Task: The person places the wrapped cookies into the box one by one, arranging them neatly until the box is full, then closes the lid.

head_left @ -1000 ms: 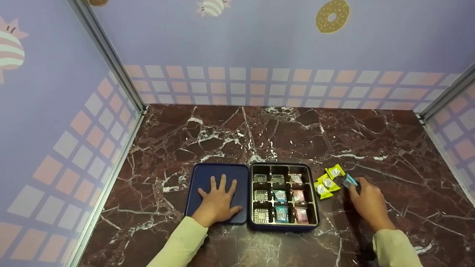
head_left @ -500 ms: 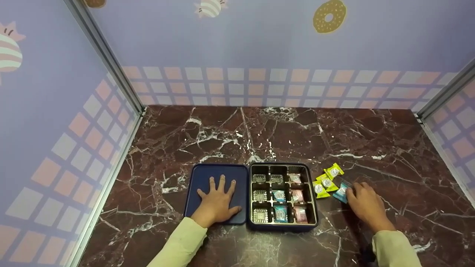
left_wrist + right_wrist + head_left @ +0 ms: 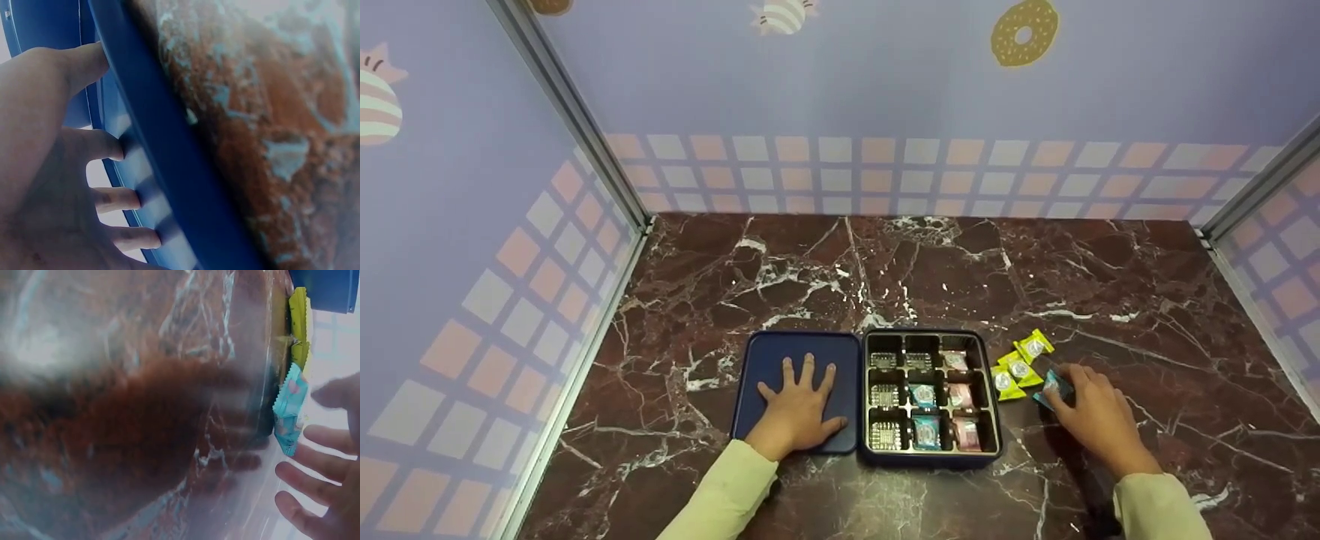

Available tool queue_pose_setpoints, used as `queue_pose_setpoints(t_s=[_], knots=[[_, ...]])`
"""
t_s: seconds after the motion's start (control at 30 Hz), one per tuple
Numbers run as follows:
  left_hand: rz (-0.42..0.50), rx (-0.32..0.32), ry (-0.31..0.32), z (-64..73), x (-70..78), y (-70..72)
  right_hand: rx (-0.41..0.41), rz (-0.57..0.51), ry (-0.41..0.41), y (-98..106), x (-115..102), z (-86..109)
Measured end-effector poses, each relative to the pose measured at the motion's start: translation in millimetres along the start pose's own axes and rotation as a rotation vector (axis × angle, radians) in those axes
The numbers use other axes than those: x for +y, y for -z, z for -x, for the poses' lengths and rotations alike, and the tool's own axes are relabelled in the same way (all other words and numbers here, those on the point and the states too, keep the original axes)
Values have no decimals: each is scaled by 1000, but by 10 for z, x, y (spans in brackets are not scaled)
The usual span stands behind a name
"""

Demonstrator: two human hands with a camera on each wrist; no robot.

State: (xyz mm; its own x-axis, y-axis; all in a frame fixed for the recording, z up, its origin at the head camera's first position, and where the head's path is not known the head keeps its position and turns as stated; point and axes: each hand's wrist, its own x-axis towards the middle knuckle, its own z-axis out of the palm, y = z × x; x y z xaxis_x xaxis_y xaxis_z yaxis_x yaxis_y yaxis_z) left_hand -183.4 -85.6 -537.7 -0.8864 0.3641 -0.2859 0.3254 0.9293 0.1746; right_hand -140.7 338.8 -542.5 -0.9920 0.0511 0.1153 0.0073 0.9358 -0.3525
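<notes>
While pressing the left hand (image 3: 797, 416) flat with fingers spread on a dark blue lid (image 3: 761, 361) at the lower centre of the head view, reaching with the right hand (image 3: 1101, 412) to a teal sweet (image 3: 1051, 387) at lower right. Apparently touching its wrapper with thumb and forefinger, but leaving unclear, even in the blurred right wrist view, whether pinching it or only brushing it. Holding the hands well apart, one on either side of a square blue box (image 3: 934, 459) just right of the lid on the marbled bench (image 3: 960, 285). Showing nine compartments inside that box, carrying pink sweets (image 3: 967, 435) down the right column and teal-wrapped pieces (image 3: 927, 433) in the middle and lower cells of the centre column. Seeing three yellow sweets (image 3: 1020, 369) lying bunched in a slanting row between the box and the right hand. Facing, across the top of the frame, a lilac wall (image 3: 810, 82) with pink and white squares along its foot.
</notes>
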Motion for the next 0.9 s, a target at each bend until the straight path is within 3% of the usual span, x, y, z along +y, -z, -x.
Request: queue_pose_setpoints(t_s=[0.23, 0.53, 0.9], knots=[[-12, -4, 7, -1, -3, -8, -47, -5, 25, 20, -17, 15], [6, 3, 2, 6, -11, -12, -8, 35, 92, 10, -16, 23], [25, 9, -7, 4, -12, -1, 10, 51, 106, 6, -25, 34]])
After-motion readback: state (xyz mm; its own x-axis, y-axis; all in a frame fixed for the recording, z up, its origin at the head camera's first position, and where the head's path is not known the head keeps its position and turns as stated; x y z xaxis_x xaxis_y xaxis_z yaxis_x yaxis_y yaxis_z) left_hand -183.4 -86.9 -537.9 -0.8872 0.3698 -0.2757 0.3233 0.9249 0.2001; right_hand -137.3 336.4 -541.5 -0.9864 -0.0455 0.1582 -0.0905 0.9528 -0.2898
